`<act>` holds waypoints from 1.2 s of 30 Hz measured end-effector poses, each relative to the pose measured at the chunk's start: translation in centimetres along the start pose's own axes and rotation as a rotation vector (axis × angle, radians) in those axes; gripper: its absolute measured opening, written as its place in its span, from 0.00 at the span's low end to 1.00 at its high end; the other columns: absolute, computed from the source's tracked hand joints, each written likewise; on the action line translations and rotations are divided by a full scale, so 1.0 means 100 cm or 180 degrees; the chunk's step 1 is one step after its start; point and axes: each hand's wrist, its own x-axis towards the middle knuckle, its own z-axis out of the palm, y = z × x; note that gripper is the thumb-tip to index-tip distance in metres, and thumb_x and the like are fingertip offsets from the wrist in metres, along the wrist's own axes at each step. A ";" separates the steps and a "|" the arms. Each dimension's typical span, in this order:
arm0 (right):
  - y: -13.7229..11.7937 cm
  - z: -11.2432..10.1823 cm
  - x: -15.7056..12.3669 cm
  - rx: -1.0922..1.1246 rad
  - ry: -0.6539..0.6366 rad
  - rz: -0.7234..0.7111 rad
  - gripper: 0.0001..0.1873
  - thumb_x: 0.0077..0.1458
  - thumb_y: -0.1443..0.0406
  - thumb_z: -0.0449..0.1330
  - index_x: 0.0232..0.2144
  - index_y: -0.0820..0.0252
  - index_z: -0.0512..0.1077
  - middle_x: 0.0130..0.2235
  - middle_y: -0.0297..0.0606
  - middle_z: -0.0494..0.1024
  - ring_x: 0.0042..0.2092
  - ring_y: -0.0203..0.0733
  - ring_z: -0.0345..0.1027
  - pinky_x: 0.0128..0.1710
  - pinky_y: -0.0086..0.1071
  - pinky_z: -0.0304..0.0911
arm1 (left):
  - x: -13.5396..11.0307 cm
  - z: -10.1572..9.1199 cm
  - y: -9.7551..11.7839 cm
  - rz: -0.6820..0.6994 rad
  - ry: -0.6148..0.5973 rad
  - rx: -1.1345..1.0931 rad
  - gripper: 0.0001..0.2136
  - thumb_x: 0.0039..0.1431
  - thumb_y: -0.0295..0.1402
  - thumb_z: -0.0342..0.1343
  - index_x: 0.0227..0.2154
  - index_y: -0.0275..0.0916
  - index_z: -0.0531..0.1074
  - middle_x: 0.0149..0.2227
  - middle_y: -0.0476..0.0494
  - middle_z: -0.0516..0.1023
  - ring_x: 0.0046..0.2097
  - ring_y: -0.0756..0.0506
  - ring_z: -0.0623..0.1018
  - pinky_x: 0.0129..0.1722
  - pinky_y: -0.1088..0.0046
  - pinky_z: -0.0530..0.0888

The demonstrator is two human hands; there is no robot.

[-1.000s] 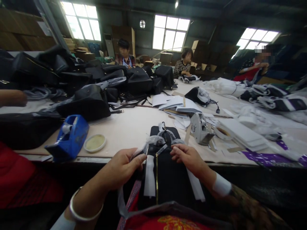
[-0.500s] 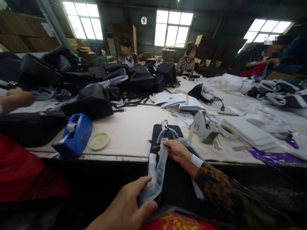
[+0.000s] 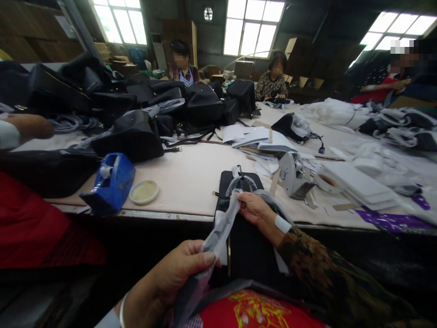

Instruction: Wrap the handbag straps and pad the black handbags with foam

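A flat black bag hangs over the near table edge towards my lap. A strip of clear plastic wrap runs from the bag's top hardware down to my lap. My left hand is closed on the lower end of that wrap, close to my body. Higher up, near the bag's top, my right hand pinches the same wrap against the bag.
A blue tape dispenser and a small round dish sit left of the bag. A grey tape dispenser, paper stacks and white packing lie to the right. Black bags are heaped at the left. Other people work at the table.
My left hand has pulled the wrap back from the bag's top down to my lap, stretching it out. My right hand stayed near the bag's top hardware.
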 end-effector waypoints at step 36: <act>-0.004 0.014 0.002 -0.0313 0.0601 0.0425 0.09 0.61 0.64 0.59 0.29 0.63 0.70 0.23 0.35 0.75 0.20 0.36 0.68 0.21 0.30 0.68 | 0.019 0.042 0.028 0.0020 -0.0105 0.1688 0.14 0.62 0.44 0.52 0.30 0.37 0.69 0.28 0.42 0.82 0.28 0.47 0.78 0.30 0.72 0.72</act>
